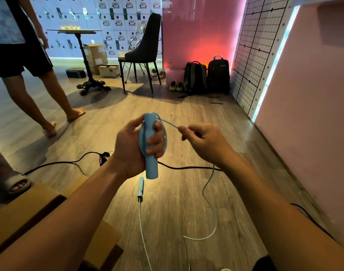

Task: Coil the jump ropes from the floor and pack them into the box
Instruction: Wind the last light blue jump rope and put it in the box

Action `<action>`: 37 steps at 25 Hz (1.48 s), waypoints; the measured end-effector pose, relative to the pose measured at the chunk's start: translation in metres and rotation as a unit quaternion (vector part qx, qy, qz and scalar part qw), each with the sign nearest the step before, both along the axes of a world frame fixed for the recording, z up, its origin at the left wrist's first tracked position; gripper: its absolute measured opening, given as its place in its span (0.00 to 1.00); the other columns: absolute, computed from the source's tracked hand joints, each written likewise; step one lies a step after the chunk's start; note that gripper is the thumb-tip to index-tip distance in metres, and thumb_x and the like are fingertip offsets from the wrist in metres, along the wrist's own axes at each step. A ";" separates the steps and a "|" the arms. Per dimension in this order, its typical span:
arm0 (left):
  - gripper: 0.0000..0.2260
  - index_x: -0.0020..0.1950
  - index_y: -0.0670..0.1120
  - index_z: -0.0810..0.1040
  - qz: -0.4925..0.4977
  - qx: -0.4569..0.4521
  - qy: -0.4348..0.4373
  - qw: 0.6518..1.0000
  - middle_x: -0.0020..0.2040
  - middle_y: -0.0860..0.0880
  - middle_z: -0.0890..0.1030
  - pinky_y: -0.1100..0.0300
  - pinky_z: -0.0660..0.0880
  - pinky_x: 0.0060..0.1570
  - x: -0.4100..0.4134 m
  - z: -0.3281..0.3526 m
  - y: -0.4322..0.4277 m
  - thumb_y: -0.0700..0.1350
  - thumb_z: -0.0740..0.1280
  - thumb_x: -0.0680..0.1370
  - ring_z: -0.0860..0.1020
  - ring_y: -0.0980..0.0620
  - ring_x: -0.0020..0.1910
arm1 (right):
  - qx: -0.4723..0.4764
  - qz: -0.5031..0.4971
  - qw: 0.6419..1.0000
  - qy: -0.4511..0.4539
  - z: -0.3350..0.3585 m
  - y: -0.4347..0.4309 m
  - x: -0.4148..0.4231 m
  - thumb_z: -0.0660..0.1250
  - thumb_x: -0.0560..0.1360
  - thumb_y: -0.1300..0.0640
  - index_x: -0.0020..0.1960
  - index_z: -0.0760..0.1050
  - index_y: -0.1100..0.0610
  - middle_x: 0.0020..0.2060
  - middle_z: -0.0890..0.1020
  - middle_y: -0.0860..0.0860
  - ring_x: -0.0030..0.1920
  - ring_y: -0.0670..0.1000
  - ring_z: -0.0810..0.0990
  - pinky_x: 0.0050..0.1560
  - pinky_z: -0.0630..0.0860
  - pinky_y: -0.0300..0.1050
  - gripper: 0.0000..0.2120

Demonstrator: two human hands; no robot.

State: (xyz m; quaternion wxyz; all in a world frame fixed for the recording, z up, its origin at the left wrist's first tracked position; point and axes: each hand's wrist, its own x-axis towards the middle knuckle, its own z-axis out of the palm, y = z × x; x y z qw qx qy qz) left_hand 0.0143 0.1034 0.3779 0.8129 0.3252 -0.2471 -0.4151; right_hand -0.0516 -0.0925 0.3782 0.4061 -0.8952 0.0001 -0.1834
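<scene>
My left hand (132, 151) gripped the blue handle (151, 170) upright, coils (142, 137) bunched against it. My right hand (204, 141), just to its right, pinched the rope (170, 123) running off the handle's top. Slack trailed to the floor (177, 106), toward the second handle (141, 184) below.
</scene>
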 end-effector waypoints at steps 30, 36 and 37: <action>0.31 0.39 0.43 0.73 -0.070 0.401 -0.244 0.880 0.30 0.45 0.71 0.58 0.70 0.30 -0.012 -0.021 -0.010 0.68 0.46 0.79 0.69 0.51 0.25 | -0.015 -0.077 0.993 -0.091 0.003 -0.018 -0.002 0.68 0.79 0.49 0.37 0.79 0.57 0.30 0.80 0.54 0.30 0.54 0.77 0.32 0.74 0.48 0.16; 0.28 0.40 0.46 0.73 -0.029 0.041 0.004 0.999 0.28 0.51 0.69 0.61 0.69 0.29 -0.007 0.001 -0.010 0.65 0.47 0.81 0.68 0.55 0.22 | 0.024 -0.080 0.995 -0.049 -0.001 -0.014 -0.001 0.63 0.82 0.46 0.34 0.79 0.58 0.20 0.72 0.45 0.22 0.42 0.67 0.29 0.67 0.42 0.23; 0.26 0.43 0.46 0.73 -0.002 -0.020 0.032 0.999 0.31 0.51 0.70 0.61 0.71 0.33 -0.003 0.001 -0.009 0.63 0.47 0.82 0.69 0.55 0.26 | 0.032 -0.070 0.996 -0.039 -0.001 -0.014 -0.001 0.62 0.82 0.45 0.33 0.79 0.57 0.20 0.70 0.44 0.22 0.42 0.67 0.30 0.67 0.42 0.23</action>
